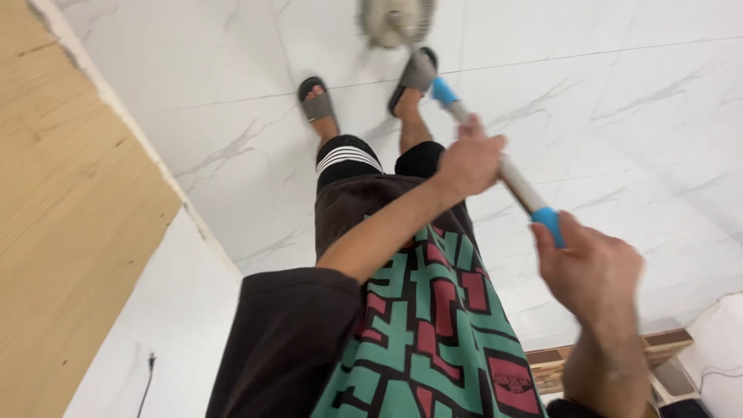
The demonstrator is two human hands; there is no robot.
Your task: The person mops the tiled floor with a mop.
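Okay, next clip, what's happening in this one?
A person is standing on a white marble-look tile floor, seen from their own head camera, and holding a mop with both hands. The left hand grips the pole partway down, and the right hand holds the upper end by its blue grip. The round mop head sits on the floor just ahead of the person's slippered feet. A wooden panel runs along the left side of the view.

Bright, even indoor light; source not visible. Soft glare on the glossy marble floor (604,101). Faint shadows under the sandals (317,104) at 12 o'clock. Mop head (395,22) motion-blurred at 12. Wide-angle stretch toward 4 and 8 o'clock edges.
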